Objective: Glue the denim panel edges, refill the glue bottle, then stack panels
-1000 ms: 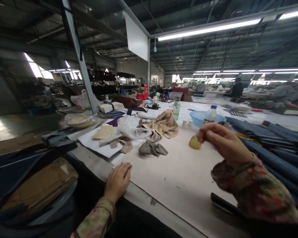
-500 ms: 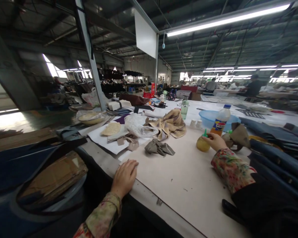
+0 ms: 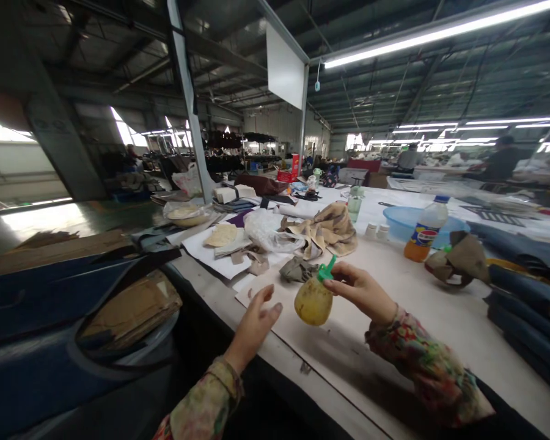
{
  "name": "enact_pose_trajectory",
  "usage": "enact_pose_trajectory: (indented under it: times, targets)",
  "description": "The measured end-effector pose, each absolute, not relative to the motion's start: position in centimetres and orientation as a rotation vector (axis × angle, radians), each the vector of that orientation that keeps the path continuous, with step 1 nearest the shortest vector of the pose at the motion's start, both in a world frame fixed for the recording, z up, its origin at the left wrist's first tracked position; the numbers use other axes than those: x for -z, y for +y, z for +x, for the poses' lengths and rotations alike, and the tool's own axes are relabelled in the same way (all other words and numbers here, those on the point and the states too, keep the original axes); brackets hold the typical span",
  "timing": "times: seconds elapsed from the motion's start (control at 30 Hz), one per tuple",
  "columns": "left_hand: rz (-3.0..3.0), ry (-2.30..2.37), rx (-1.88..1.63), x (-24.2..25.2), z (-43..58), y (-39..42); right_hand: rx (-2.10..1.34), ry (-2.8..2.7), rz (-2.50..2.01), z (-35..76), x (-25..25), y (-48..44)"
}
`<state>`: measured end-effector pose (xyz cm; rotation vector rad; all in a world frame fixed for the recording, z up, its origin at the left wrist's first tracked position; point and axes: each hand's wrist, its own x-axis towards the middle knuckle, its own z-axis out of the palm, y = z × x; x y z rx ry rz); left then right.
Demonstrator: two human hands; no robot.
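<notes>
1. The right hand pinches the green nozzle cap of a round yellowish squeeze bottle, with thumb and fingers closed on the cap. The bottle hangs below the grip, tilted slightly, and appears lifted off the white worktable, close to its near edge.
2. The left hand is raised just left of the squeeze bottle. It is empty, with the fingers spread wide and the palm turned toward the bottle, not touching it. Both wrists wear floral-patterned sleeves.
3. Just behind the squeeze bottle lies a crumpled grey-green fabric scrap.
4. Farther behind the squeeze bottle sits a heap of beige cloth, with a crumpled clear plastic bag beside it.
5. Behind and left of the squeeze bottle, tan cut pieces rest on a white paper sheet.
6. Well to the right of the squeeze bottle lies a folded brown leathery piece. Behind that stand a clear soda bottle of orange liquid with a blue cap and a pale blue plastic basin.
7. Far right of the squeeze bottle are stacked lengths of dark blue fabric.
8. Left of the squeeze bottle, below the table edge, flattened brown cardboard lies in a round bin.
</notes>
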<state>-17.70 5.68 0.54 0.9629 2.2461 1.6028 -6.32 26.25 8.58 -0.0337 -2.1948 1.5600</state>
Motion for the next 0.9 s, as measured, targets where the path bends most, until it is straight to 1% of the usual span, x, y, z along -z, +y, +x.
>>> enact_pose_trajectory:
  times: [0.1,0.17,0.27,0.37,0.47,0.57,0.67,0.77,0.9]
  targets:
    - [1.008,1.997,-1.695,-2.4,-14.7,6.8,-1.678,-2.215,0.046,-6.4,-7.8,25.3]
    - [1.083,1.941,-1.724,-3.2,-13.2,7.5,-1.661,-2.272,0.101,-6.4,-7.3,24.8]
    - [1.051,1.989,-1.725,-3.6,-12.3,8.1,-1.403,-2.433,0.143,-6.3,-6.9,23.9]
    - [1.057,2.232,-1.689,-3.0,-12.0,8.3,-1.131,-2.568,0.112,-6.1,-6.6,23.0]
    - [1.096,2.38,-1.66,-2.2,-11.6,7.9,-1.021,-2.62,0.028,-5.9,-6.5,21.9]
    - [1.015,2.32,-1.657,-2.3,-11.0,7.3,-0.96,-2.67,0.03,-5.6,-6.7,20.9]
    - [0.95,2.113,-1.67,-3.1,-10.3,6.5,-1.006,-2.695,0.09,-5.1,-7.1,20.2]
    - [0.903,1.849,-1.682,-3.8,-10.1,5.3,-1.138,-2.692,0.175,-4.6,-7.4,19.8]
    - [0.804,1.328,-1.569,-3.4,-10.1,3.4,-1.483,-2.679,0.431,-3.9,-8.1,19.4]
